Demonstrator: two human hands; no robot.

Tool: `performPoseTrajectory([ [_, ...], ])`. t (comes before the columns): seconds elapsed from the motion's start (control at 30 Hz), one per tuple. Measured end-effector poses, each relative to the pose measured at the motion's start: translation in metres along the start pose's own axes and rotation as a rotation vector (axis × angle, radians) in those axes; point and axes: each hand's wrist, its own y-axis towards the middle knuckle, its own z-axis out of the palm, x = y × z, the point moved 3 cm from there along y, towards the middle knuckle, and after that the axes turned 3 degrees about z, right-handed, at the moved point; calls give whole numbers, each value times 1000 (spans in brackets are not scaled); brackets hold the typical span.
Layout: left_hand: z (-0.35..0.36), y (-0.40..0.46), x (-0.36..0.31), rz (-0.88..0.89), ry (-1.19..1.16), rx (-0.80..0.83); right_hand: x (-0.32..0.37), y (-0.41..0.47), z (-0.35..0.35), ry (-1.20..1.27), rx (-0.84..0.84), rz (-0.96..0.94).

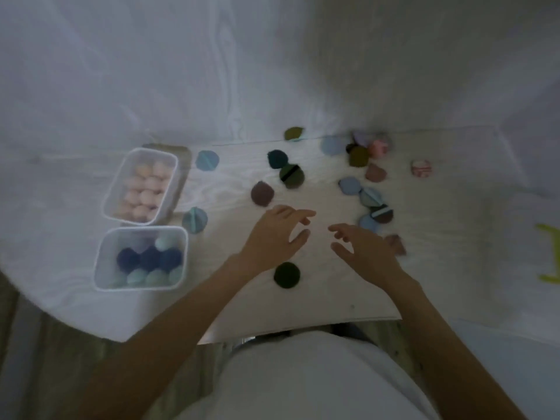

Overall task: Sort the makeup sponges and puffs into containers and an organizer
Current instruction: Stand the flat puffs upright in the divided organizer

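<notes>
At far left on the pale tabletop point(318, 298) we list two clear containers: the farther container point(112, 189) is filled with peach and pink sponges point(145, 189), and the nearer container point(100, 262) holds navy and mint sponges point(148, 262). Just right of them we record two light blue puffs, one point(207, 160) beside the farther container and one point(194, 220) near the gap between the two. Next we find a mauve puff point(262, 193), a teal puff point(278, 159) touching an olive puff with a dark strap point(291, 176), and an olive puff point(293, 134) at the far edge. A dark green puff point(286, 275) lies close to our left wrist. Our left hand point(272, 234) hovers released, fingers spread, holding nothing; our right hand point(360, 250) is likewise loose and empty, facing it across a small gap. To the right we log a blue and brown cluster of puffs point(368, 201), a far heap of mixed puffs point(363, 150), a dusty pink puff point(375, 172), a brownish piece point(395, 244) beside the right hand, and a pink patterned puff point(421, 168) standing apart. At the far right edge sits a yellow-green object point(550, 253), too blurred to identify.
</notes>
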Motion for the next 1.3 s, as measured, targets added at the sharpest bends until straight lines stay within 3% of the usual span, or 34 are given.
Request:
performPoseTrajectory([
  [0.13, 65, 80, -64, -72, -141, 280, -85, -44, -54, -19, -240, 228],
  [0.3, 151, 137, -138, -217, -431, 332, -201, -94, -113, -184, -569, 438],
  [0.4, 197, 155, -171, -264, -501, 347, -263, -110, -125, -233, -490, 712],
  [0.5, 228, 163, -191, -393, -575, 320, -294, -109, -120, -50, -355, 839],
  [0.63, 259, 156, -205, -639, -788, 219, -295, -98, -111, -4, -296, 615],
  [0.77, 249, 135, -192, -917, -975, -150, -285, -87, -107, -64, -124, 122],
  [0.83, 241, 121, -178, -987, -1002, -267, -281, -83, -109, -109, -84, 18],
  [0.93, 239, 111, -169, -955, -947, -307, -278, -79, -113, -103, -94, 61],
  [1.03, 242, 115, -176, -938, -929, -291, -287, -77, -116, 103, -178, 294],
  [1.1, 244, 117, -184, -977, -974, -260, -295, -77, -117, 149, -139, 382],
  [1.17, 246, 118, -186, -1005, -1032, -226, -296, -78, -118, 98, -89, 371],
  [1.3, 248, 115, -183, -1034, -1129, -247, -280, -91, -119, -265, -308, 159],
])
